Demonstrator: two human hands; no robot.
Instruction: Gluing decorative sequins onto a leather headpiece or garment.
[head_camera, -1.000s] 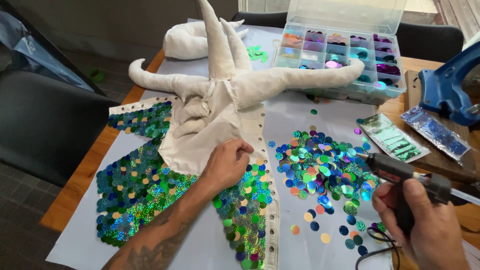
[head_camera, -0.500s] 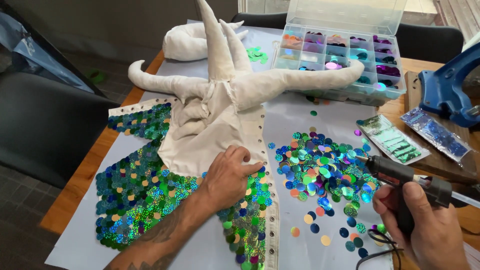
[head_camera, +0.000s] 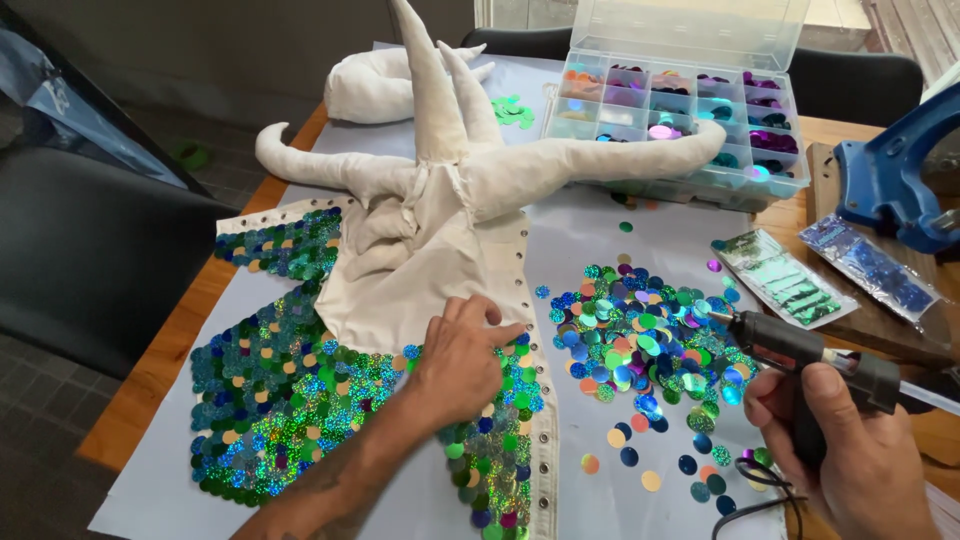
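We are pressing sequins onto the cream fabric piece, which spreads across the middle of the frame; our left hand lies flat and open on its sequinned lower edge, gripping nothing. Low right, our right hand is closed around the glue gun, nozzle over the loose sequin pile. Next likely calls for a careful glue dot beside the fingertips.

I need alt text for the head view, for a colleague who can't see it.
A left hand presses on a sequined cream fabric piece with stuffed horns, while the right hand holds a glue gun over a pile of loose sequins. A clear sequin organizer box stands open behind.
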